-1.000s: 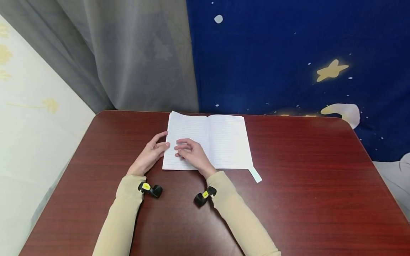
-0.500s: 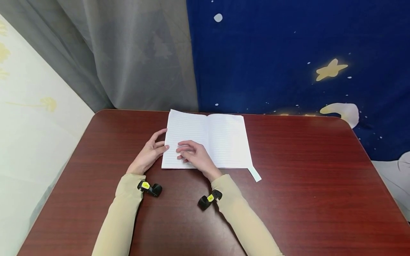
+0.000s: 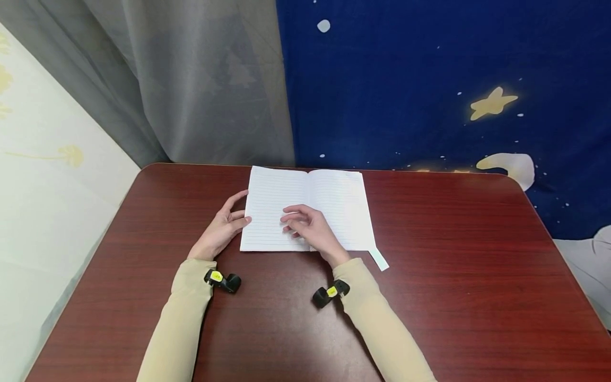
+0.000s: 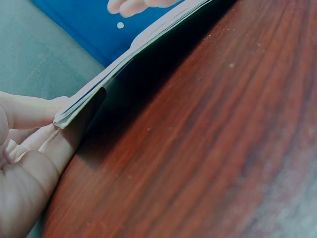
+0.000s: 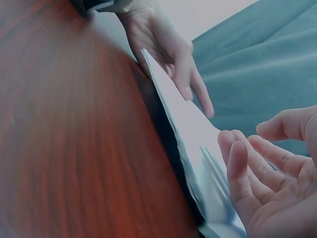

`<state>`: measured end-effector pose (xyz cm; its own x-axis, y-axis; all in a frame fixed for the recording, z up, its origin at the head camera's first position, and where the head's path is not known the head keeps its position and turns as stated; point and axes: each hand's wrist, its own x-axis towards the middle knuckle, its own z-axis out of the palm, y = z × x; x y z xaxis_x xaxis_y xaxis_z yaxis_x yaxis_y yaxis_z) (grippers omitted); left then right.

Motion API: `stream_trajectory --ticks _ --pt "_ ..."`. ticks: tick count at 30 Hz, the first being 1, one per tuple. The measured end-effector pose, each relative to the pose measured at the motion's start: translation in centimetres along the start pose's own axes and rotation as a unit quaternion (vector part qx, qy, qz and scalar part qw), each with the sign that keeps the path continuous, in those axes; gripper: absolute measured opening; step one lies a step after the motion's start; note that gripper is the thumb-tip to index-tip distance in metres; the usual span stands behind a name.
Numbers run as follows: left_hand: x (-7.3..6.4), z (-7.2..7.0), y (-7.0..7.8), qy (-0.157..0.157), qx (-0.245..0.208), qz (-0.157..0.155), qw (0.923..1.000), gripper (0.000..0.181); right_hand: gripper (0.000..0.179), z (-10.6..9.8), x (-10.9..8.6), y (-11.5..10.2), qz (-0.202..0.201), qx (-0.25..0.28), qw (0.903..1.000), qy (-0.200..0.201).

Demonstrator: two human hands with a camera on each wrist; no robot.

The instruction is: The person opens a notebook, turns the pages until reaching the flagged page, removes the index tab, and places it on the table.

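Observation:
An open notebook [image 3: 274,185] with lined white pages lies near the far side of the table, a pale ribbon-like strip [image 3: 379,260] sticking out at its lower right corner. My left hand [image 3: 220,231] grips the notebook's left edge; in the left wrist view the thumb is on top and fingers reach under the cover, lifting that edge slightly off the table. Over the left page near the centre fold is my right hand [image 3: 312,231], its fingers loosely bent and holding nothing. In the right wrist view those fingers [image 5: 267,171] are just above the paper.
The dark red wooden table [image 3: 453,276] has its far edge just behind the notebook. Beyond it hang a grey curtain [image 3: 210,95] and a blue cloth [image 3: 382,79] with stars and a moon. A white patterned surface [image 3: 52,185] borders the left side.
My right hand has moved rightward across the left page toward the centre fold. The left hand keeps its grip on the edge, and the page's upper left corner lies a little flatter.

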<state>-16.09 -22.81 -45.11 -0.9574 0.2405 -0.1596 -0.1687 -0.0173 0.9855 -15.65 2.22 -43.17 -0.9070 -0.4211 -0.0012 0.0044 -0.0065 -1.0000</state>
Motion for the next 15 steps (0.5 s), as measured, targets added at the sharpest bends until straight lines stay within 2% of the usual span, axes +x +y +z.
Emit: stream_trajectory --ticks 10,15 --pt "-0.1 -0.1 -0.1 -0.003 0.003 -0.004 1.0 0.067 0.034 -3.7 -0.8 -0.2 0.007 -0.036 0.9988 0.034" --pt "-0.2 -0.1 -0.1 -0.006 0.015 -0.002 0.9999 0.06 0.034 -5.7 -1.5 -0.2 -0.001 -0.063 0.9956 0.068"
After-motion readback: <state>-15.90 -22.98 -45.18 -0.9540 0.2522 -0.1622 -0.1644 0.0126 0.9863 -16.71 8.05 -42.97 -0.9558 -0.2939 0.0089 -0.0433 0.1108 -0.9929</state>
